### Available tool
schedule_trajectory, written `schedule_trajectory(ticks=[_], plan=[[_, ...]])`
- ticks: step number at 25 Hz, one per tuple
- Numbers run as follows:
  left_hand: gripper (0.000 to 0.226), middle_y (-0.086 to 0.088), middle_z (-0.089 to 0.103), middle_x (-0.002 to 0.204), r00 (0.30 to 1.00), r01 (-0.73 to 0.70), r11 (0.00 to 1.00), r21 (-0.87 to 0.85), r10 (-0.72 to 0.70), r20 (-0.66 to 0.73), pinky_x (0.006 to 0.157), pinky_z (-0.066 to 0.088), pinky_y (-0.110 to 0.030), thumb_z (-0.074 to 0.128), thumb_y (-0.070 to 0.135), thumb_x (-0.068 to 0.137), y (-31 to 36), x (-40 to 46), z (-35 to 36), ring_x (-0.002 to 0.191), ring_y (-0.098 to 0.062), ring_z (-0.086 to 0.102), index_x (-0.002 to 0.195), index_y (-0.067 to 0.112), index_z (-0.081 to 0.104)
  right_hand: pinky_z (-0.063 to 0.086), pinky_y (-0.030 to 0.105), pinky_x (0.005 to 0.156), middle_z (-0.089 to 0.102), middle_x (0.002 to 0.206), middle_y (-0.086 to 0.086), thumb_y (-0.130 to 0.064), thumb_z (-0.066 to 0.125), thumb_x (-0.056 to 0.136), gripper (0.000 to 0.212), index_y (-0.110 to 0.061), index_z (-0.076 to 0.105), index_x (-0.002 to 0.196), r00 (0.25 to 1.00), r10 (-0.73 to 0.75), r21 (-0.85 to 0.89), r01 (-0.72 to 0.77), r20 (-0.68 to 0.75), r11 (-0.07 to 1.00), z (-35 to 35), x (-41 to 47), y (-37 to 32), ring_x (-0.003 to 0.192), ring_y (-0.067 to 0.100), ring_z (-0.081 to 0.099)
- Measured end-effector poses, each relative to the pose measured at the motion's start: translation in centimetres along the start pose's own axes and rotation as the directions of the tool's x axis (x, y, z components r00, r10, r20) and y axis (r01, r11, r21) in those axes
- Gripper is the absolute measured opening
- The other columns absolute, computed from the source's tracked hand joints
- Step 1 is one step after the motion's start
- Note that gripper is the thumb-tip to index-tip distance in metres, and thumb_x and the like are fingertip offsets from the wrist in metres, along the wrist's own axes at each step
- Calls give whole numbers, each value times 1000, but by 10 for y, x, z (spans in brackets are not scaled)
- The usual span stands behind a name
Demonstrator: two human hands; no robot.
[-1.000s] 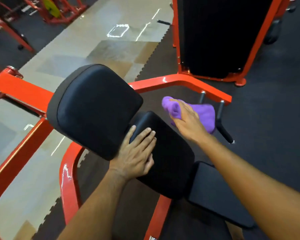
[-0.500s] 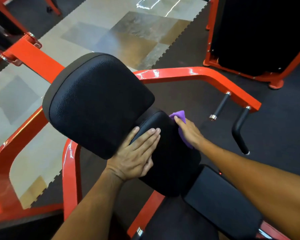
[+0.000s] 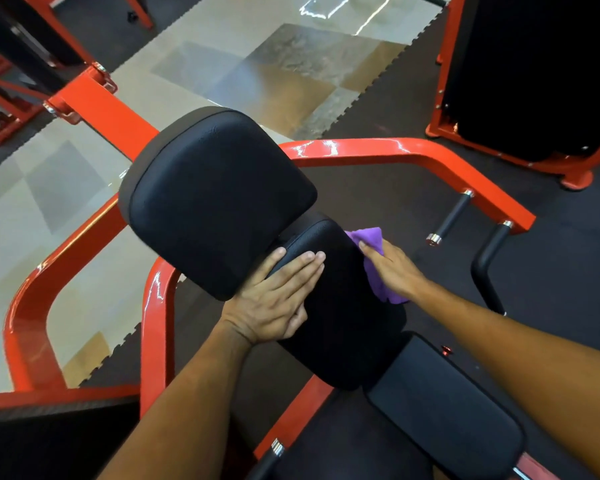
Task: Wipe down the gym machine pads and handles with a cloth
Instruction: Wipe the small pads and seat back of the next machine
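The right hand (image 3: 394,268) has come in off the open air, where a second ago it held the cloth (image 3: 374,263) up loose beyond the machine, and now presses that purple cloth flat against the far side of the lower pad (image 3: 340,306). Over the last half second it has hardly shifted, perhaps slid a touch along the pad's edge. The fingers lie fairly straight over the cloth, pushing rather than clutching, though from here I can't tell whether the thumb is tucked round the fabric underneath.

The left hand (image 3: 278,296) has stayed put throughout: palm down, fingers straight and together, resting on the near top of the same pad just below the big upper pad (image 3: 215,199), steadying it.

So the wiping of this pad looks under way, on its right flank only. The top face under the left hand will need that hand lifted before the cloth can pass there. The upper pad, the seat (image 3: 444,407) (lower right, nearest the person) and the black handles (image 3: 485,261) hanging off the red frame (image 3: 413,154) are all apart from the cloth right now, so I'd judge most of the job is left to do.
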State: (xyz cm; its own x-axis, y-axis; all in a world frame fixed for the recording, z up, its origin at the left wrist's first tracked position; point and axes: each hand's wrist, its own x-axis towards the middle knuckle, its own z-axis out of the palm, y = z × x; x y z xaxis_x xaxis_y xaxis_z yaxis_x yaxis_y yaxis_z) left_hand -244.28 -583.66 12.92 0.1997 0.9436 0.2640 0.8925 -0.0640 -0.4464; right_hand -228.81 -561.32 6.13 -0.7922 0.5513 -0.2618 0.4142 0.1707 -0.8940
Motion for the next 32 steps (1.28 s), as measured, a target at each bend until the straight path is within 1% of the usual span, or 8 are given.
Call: schedule_trajectory(ticks=[4, 8, 11, 15, 23, 27, 29, 32], plan=[[65, -5, 35, 166, 989, 25, 995, 97, -38, 140, 125, 27, -48, 55, 29, 94, 4, 2, -14, 154, -20, 31, 155, 8, 44, 40, 28, 86, 61, 112, -19, -59, 36, 103, 33, -41, 60, 115, 974, -178, -59, 171, -141, 984, -15, -32, -49, 104, 5, 56], [58, -12, 41, 161, 987, 124, 988, 89, -132, 91, 127, 22, -46, 59, 20, 95, 13, 2, -74, 152, -27, 36, 150, 5, 50, 50, 32, 82, 63, 99, -13, -28, 46, 104, 16, -23, 60, 100, 846, -488, -180, 457, -216, 871, -22, -52, -86, 95, 10, 61], [58, -10, 34, 165, 982, 189, 944, 269, -180, -60, 127, 15, -50, 47, 20, 98, -30, -4, -132, 154, -26, 30, 154, 6, 44, 47, 43, 95, 64, 119, 1, -13, 52, 91, 30, -16, 66, 118, 789, -601, -362, 526, -131, 770, 3, -39, -88, 116, 26, 58], [61, -10, 23, 170, 979, 163, 919, 358, -195, 57, 128, 13, -52, 41, 30, 106, -92, 13, -151, 158, -25, 18, 162, 9, 28, 46, 58, 101, 59, 136, 2, -21, 67, 78, 53, -14, 60, 130, 822, -561, -654, 372, -97, 659, 48, -44, -109, 135, 34, 47], [58, -3, 22, 171, 973, 232, 914, 332, -218, -81, 125, 25, -51, 39, 33, 109, -90, 14, -129, 158, -21, 19, 163, 14, 27, 34, 54, 109, 64, 130, 2, -28, 57, 76, 49, -18, 66, 124, 686, -701, -734, 577, 197, 358, 93, -63, -110, 128, 28, 54], [60, -1, 13, 173, 963, 260, 896, 360, -266, -35, 127, 19, -49, 33, 36, 110, -86, 13, -127, 159, -20, 11, 165, 17, 18, 41, 35, 98, 59, 124, -3, -10, 50, 85, 36, -31, 64, 111, 849, -525, -559, 408, -60, 722, 22, -30, -108, 115, 25, 54], [60, -1, 10, 173, 962, 255, 893, 372, -274, -2, 127, 16, -49, 30, 37, 111, -86, 14, -129, 160, -21, 8, 166, 17, 15, 40, 32, 84, 53, 106, -12, -8, 42, 85, 34, -40, 52, 88, 881, -472, -457, 415, -14, 787, 6, -23, -110, 96, 18, 50], [63, -3, 6, 174, 933, 331, 865, 377, -360, 7, 128, 10, -51, 32, 35, 109, -81, 17, -130, 160, -23, 3, 166, 16, 12, 45, 38, 85, 59, 110, -2, -6, 41, 84, 33, -29, 58, 100, 928, -362, -332, 315, -89, 889, -11, -26, -96, 99, 22, 53]])
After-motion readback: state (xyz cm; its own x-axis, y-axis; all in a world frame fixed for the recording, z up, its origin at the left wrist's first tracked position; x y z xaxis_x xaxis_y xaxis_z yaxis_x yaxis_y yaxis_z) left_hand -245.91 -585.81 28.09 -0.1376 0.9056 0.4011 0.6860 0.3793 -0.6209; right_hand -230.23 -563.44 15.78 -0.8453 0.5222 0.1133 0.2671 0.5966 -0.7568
